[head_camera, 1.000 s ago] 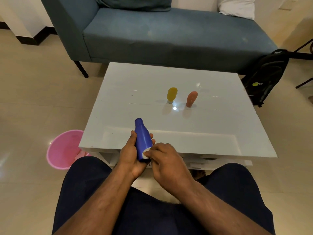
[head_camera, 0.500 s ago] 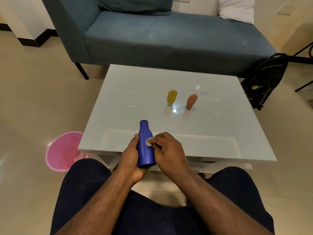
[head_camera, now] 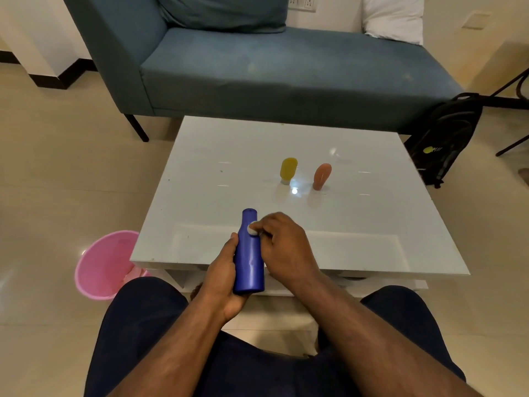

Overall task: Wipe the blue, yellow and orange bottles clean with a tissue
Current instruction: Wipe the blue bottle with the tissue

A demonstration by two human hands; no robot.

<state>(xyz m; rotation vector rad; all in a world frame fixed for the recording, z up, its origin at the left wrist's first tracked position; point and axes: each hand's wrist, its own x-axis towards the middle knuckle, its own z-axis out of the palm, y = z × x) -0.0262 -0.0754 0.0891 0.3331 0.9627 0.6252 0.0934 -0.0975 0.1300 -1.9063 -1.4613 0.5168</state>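
1. Fingers [head_camera: 267,224] of the right hand [head_camera: 282,247] curl inward and pinch a small white wad of tissue [head_camera: 252,228] against the shoulder of the blue bottle [head_camera: 249,259], just below its neck.
2. Left hand [head_camera: 221,270] wraps the blue bottle's lower body from the left and beneath, thumb lying along its side, so the bottle stands nearly upright with its cap pointing away from the person.
3. Both forearms reach forward from the lap over dark-trousered knees; the bottle hangs above the near edge of the white coffee table [head_camera: 372,224], held off its surface.
4. Yellow bottle [head_camera: 288,170] and orange bottle [head_camera: 322,176] stand cap-down side by side near the table's middle, apart from each other and well clear of the hands.
5. Bare tabletop lies all around those two bottles, out to the left, right and far edges.
6. A pink bin [head_camera: 103,265] sits on the floor just left of the table's near corner, a blue sofa [head_camera: 286,70] runs behind the far edge, and a black backpack [head_camera: 446,138] leans at the far right.
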